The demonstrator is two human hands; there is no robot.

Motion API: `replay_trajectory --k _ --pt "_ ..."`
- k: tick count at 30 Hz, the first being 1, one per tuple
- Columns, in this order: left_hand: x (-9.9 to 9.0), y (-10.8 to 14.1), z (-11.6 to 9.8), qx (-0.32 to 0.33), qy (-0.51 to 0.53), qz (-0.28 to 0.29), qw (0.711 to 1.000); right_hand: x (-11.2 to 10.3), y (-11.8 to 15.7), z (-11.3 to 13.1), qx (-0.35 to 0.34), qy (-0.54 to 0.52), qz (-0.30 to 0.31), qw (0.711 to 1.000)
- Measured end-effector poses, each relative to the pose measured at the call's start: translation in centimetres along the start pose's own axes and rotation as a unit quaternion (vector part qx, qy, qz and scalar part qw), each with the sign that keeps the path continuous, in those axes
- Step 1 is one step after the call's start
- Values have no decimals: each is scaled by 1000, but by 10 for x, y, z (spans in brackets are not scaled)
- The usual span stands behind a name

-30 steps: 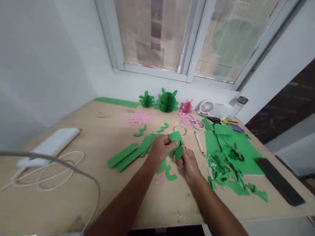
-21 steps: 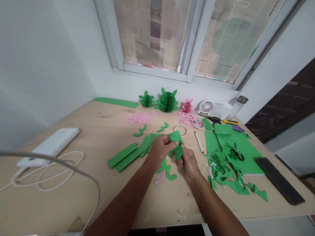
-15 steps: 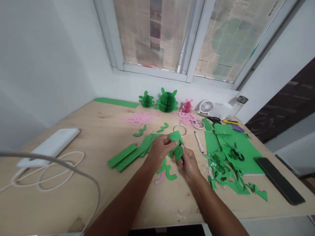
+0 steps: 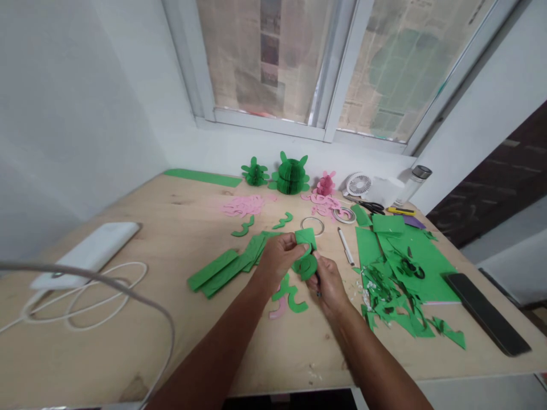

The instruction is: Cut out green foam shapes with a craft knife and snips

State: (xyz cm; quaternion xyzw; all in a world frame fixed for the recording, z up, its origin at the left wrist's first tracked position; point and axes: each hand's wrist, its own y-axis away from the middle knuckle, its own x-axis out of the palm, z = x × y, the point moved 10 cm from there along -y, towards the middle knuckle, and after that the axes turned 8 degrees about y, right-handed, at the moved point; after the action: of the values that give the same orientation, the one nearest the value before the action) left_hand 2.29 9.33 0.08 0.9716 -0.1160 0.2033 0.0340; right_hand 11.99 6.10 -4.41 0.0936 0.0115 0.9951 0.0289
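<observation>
Between thumb and fingers, my left hand point(image 4: 280, 254) pinches a green paper piece point(image 4: 306, 266) with a curled lower part. Just right of it, my right hand point(image 4: 330, 283) is closed on small dark-handled scissors, mostly hidden by the fingers and the paper. Below the hands lie green curved cutouts point(image 4: 296, 300) and a pink curved one point(image 4: 277, 308). Folded green strips point(image 4: 231, 272) rest left of my left hand. Two more green wavy cutouts point(image 4: 243, 226) lie beyond it.
Green scraps point(image 4: 384, 293), a black phone-like slab point(image 4: 487, 313) and a white pen point(image 4: 346, 246) lie to the right. Paper figures point(image 4: 290, 175), a small fan point(image 4: 358, 185) and a bottle point(image 4: 413, 185) stand behind. A white device point(image 4: 88, 253) with a cable is left.
The curled lower part of the green paper has shifted slightly left and turned between my hands. Both hands stay nearly in place.
</observation>
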Motion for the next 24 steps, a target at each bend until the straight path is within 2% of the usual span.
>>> replay_trajectory --k 8,14,24 --pt "1 1 -1 1 -2 4 1000 0 0 2 7 1 -8 1000" --pt "-8 -2 1 12 2 -30 999 -1 -1 0 1 0 -4 1000" --pt "-8 0 -4 1 -14 -37 999 1 1 -2 17 11 10 1000"
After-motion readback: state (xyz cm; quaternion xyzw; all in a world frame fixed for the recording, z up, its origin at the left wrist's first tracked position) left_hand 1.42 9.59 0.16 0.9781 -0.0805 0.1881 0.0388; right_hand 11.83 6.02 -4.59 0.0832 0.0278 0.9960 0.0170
